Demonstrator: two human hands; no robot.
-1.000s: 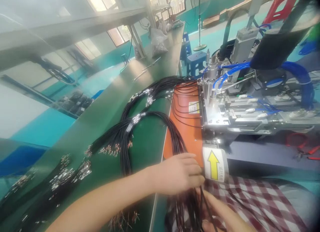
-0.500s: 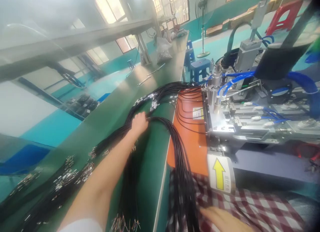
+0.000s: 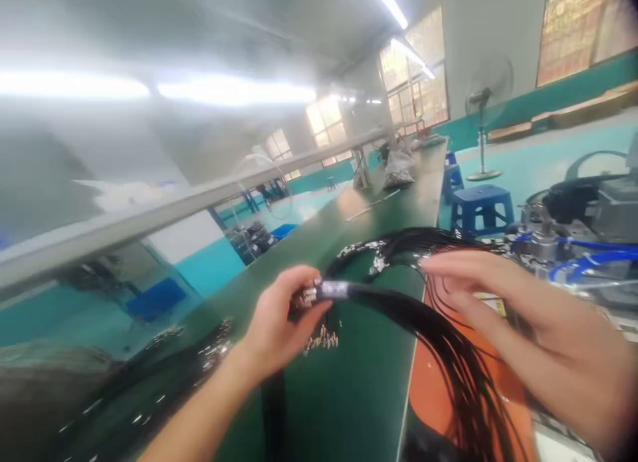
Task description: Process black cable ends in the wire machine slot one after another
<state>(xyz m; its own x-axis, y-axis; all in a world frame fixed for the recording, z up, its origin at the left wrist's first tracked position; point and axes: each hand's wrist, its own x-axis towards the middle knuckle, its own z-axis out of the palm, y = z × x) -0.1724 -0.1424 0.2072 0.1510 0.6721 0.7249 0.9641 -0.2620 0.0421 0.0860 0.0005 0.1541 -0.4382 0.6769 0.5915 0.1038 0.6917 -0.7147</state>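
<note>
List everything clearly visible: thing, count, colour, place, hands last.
Bench: one, green, centre
Plate: one, orange, beside bench
Machine: one, silver, right
Stools: at least two, blue, beyond plate
Fan: one, grey, far right
Cardboard: some, brown, far wall
Bag: one, clear, far bench
Shelf: one, grey, left
Lights: several, white, overhead
Windows: several, bright, background
Held bundle: one, black, over bench
Other bundles: several, black, on bench
Left hand: one, bare, gripping held bundle
Right hand: one, bare, open near plate
</note>
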